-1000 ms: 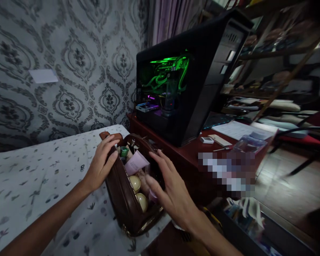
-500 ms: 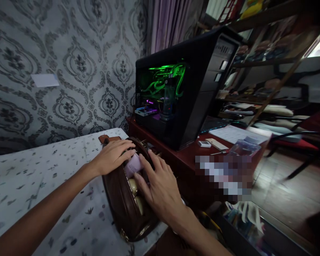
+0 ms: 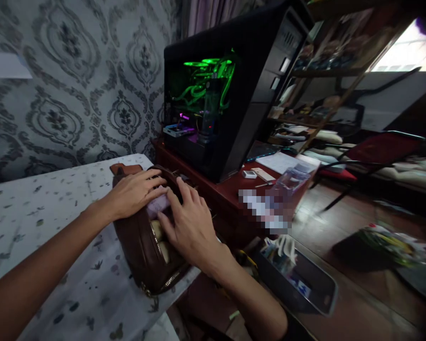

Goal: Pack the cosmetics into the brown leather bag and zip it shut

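A brown leather bag point(image 3: 135, 248) lies with its zip undone on a white patterned surface. In its opening sit a pale lilac item point(image 3: 156, 204), whose kind I cannot make out, and yellowish-green rounded things point(image 3: 156, 230). My left hand point(image 3: 133, 192) rests over the bag's far left rim, fingers stretched towards the lilac item. From the right, my right hand point(image 3: 191, 222) reaches over the opening with fingers extended and thumb close to the lilac item. Both hands' fingertips are partly hidden, so contact there is unclear.
A black computer case point(image 3: 255, 109) with green lights stands on a dark red desk point(image 3: 213, 184) beyond the bag. A clear plastic container point(image 3: 291, 179) and papers point(image 3: 275, 162) lie on the desk. Below right are a grey bin point(image 3: 319, 289) and a red chair point(image 3: 383, 147).
The view has swung right and slightly down, so everything shifts left and up, showing more floor and the grey bin. Both hands keep nearly the same pose at the bag.
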A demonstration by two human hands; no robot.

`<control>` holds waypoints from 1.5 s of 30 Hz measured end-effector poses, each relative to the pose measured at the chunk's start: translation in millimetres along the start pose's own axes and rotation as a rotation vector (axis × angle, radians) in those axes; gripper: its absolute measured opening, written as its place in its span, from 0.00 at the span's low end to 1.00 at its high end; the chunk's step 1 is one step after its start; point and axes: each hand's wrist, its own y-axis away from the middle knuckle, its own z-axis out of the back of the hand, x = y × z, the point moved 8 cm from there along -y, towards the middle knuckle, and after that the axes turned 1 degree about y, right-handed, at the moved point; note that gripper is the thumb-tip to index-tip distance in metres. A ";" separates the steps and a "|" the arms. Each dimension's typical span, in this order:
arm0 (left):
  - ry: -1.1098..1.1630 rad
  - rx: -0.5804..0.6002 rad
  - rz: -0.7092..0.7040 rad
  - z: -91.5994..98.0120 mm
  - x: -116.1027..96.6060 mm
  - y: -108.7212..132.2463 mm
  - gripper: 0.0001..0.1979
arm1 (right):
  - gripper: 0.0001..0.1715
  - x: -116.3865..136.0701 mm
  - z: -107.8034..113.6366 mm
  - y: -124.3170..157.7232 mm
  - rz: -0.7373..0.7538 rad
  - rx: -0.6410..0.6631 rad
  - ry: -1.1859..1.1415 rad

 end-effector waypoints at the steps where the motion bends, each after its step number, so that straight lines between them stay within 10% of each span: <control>1: -0.006 -0.008 -0.004 -0.3 -0.2 -0.2 0.31 | 0.32 0.3 -0.3 -0.3 -0.001 0.005 0.004; 28: 0.005 -0.131 0.063 -0.8 9.6 4.9 0.29 | 0.44 16.1 -0.8 -17.0 -0.028 -0.030 0.048; 45: 0.489 -0.102 0.169 10.7 31.2 1.2 0.31 | 0.36 18.6 -4.0 -23.2 0.032 0.022 0.071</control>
